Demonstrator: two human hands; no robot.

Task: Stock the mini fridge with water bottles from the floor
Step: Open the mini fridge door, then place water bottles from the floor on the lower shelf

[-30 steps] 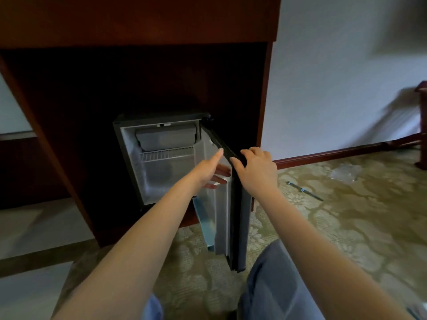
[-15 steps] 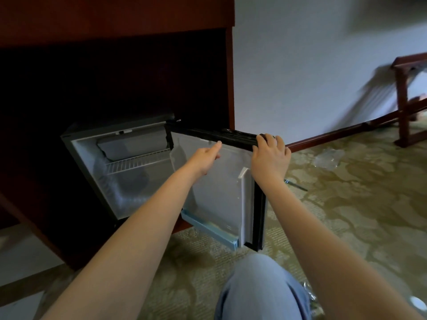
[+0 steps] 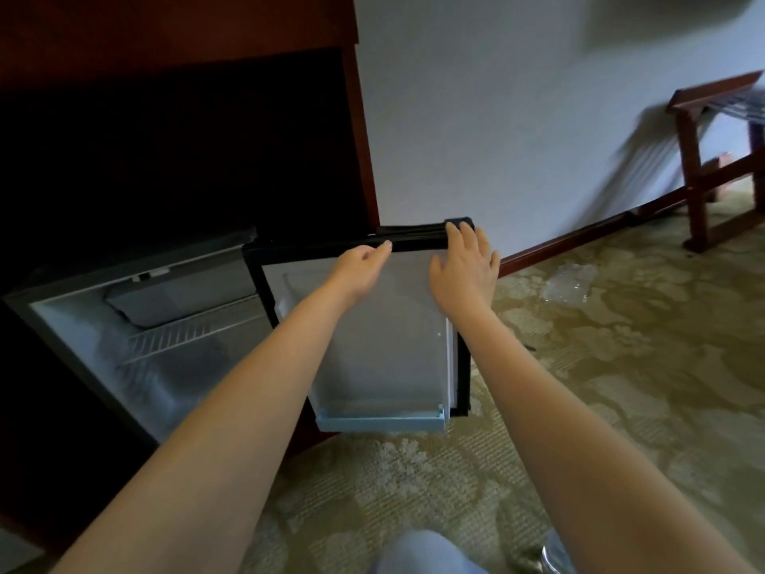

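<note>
So on the left there's a dark wooden cabinet [image 3: 165,35] with the mini fridge [image 3: 103,325] tucked under it. It's wide open and you can see the wire shelf [image 3: 186,333] inside, with nothing on it. The fridge door [image 3: 385,345] is swung right out, inner side facing the person. Their left hand [image 3: 358,269] has one finger stretched onto the door's black top edge, not gripping anything. The right hand [image 3: 463,279] lies flat with its fingers spread and straight near the door's far top corner, not clamped on it. Further right, a clear plastic lump [image 3: 567,283] sits on the carpet [image 3: 621,387], well apart from the fridge. Could be the water bottles, too blurry to say. There's a wooden rack [image 3: 699,167] at the far right.
</note>
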